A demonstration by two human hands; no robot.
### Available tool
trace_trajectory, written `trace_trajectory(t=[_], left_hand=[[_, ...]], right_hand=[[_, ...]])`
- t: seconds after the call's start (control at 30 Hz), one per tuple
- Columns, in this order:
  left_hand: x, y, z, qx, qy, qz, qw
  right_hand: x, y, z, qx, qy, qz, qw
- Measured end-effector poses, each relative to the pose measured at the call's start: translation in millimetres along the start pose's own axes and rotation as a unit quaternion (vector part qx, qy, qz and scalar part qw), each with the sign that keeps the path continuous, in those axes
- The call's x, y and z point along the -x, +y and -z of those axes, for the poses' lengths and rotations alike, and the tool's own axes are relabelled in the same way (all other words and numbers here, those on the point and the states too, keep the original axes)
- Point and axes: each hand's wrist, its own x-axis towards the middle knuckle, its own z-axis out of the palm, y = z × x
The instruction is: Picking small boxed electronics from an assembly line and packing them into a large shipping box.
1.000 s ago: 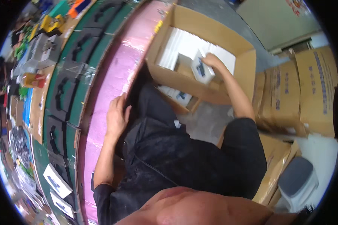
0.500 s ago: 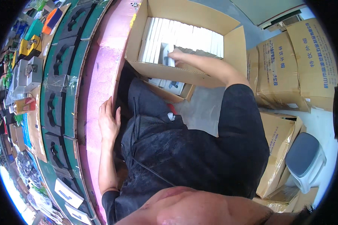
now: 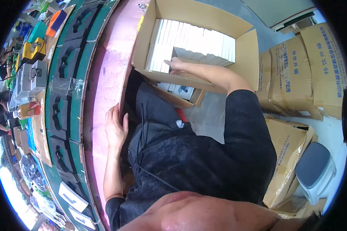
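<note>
An open cardboard box (image 3: 158,75) stands at the far middle, packed with rows of thin white boxes (image 3: 192,36) on edge. My right hand (image 3: 177,65) reaches into its near part, at the right end of a shorter row of white boxes (image 3: 157,57). One finger stretches left over their top edges; the other fingers are partly hidden low in the gap beside the row. My left hand (image 3: 115,125) lies on the edge of the pink table (image 3: 98,107), fingers stretched out and holding nothing.
Below the big box, a smaller carton (image 3: 197,96) holds more packs. Large taped cartons (image 3: 293,73) and a grey-topped stool (image 3: 313,161) stand right. Left of the pink table runs a green bench (image 3: 74,109) with black foam inserts (image 3: 58,115). A person (image 3: 2,104) is at far left.
The white box that my right hand held tilted, grey side showing, now stands against the short row. My right hand has shifted slightly down and left. My left hand stays on the table edge.
</note>
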Motion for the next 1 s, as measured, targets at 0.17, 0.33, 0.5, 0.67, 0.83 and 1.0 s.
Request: trace_trajectory(t=[0.17,0.33,0.5,0.67,0.83,1.0], left_hand=[[-1,1,-1,-0.005,-0.001,0.006,1.0],[-1,2,-1,-0.01,0.005,0.001,1.0],[3,-1,1,-0.004,0.008,0.014,1.0],[-1,-2,0,0.01,0.014,0.002,1.0],[0,-5,0,0.0,0.031,-0.009,0.999],[-2,-2,2,0.012,0.023,-0.001,1.0]], right_hand=[[-4,0,0,0.04,-0.03,-0.031,0.998],[-12,0,10,0.094,-0.055,-0.037,0.993],[32,-34,5,0.218,0.179,0.121,0.952],[18,-21,7,0.208,0.221,0.135,0.943],[29,-39,13,0.209,0.193,0.041,0.958],[39,-39,11,0.253,0.269,0.178,0.912]])
